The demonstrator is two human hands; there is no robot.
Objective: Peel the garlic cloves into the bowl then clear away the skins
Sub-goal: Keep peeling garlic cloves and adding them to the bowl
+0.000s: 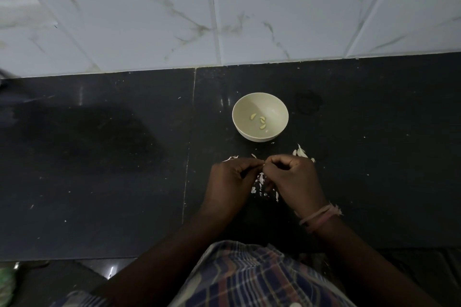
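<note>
Hands: left hand and right hand meet fingertip to fingertip above the counter, fingers curled; what they pinch is hidden.
Bowl: beyond the hands, holding peeled cloves.
Skins: scattered beneath the hands.
Unpeeled cloves: beside the right hand.

Whatever the curled left hand and right hand pinch between their fingertips stays hidden

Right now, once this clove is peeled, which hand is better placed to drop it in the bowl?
Probably the right hand. Both hands meet just in front of the bowl, but the bowl sits slightly to the right hand's side, giving it a shorter path than the left hand. Which hand pinches the clove is hidden.
</note>
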